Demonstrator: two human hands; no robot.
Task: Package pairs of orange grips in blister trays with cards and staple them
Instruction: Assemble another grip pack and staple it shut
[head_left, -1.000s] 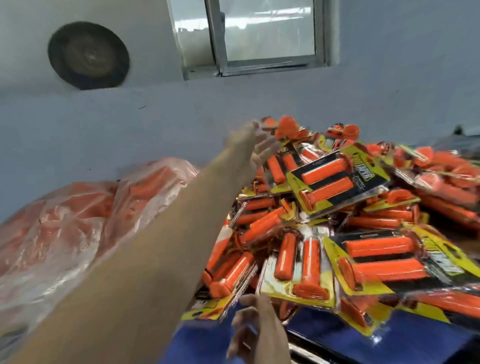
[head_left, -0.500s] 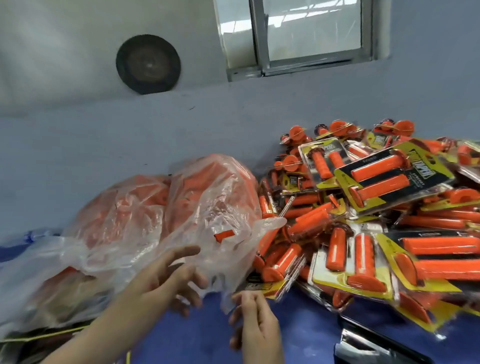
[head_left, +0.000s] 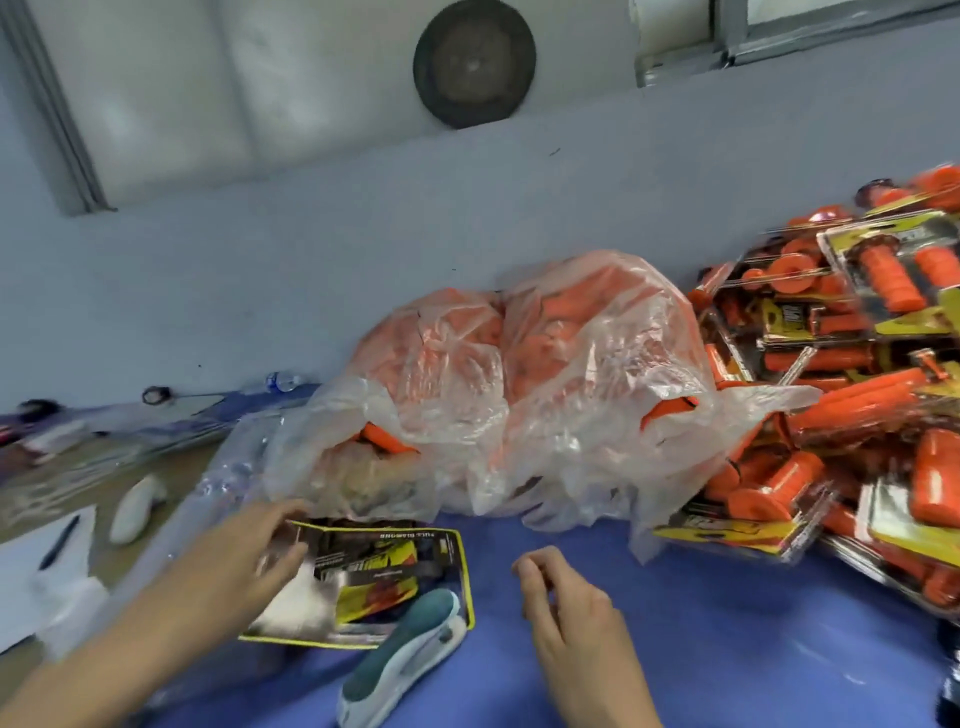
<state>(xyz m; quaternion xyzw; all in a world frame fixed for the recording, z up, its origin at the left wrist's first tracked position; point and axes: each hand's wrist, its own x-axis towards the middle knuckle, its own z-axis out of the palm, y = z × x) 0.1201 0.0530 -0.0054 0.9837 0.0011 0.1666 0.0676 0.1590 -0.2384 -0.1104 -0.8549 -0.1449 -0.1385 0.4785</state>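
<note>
A yellow and black card (head_left: 384, 566) lies on the blue table (head_left: 727, 634), under clear blister plastic. My left hand (head_left: 244, 561) reaches its left edge, thumb and fingers spread and touching it; motion blur hides any grip. To the right, my right hand (head_left: 571, 613) hovers over the table with loosely curled fingers and nothing in it. A teal and white stapler (head_left: 405, 654) lies on the card's lower right corner. Behind them slumps a clear plastic bag (head_left: 519, 395) full of loose orange grips. Finished packs of orange grips (head_left: 857, 374) are heaped at the right.
A grey wall runs close behind the bag and the heap. At the left lie a white sheet with a pen (head_left: 57, 543), a white object (head_left: 137, 506), clear plastic trays (head_left: 218, 483) and, further back, a small bottle (head_left: 280, 382).
The view has swung left and down. My left hand came back from the heap of packs, past the bag, down to the card. My right hand stayed low near the table.
</note>
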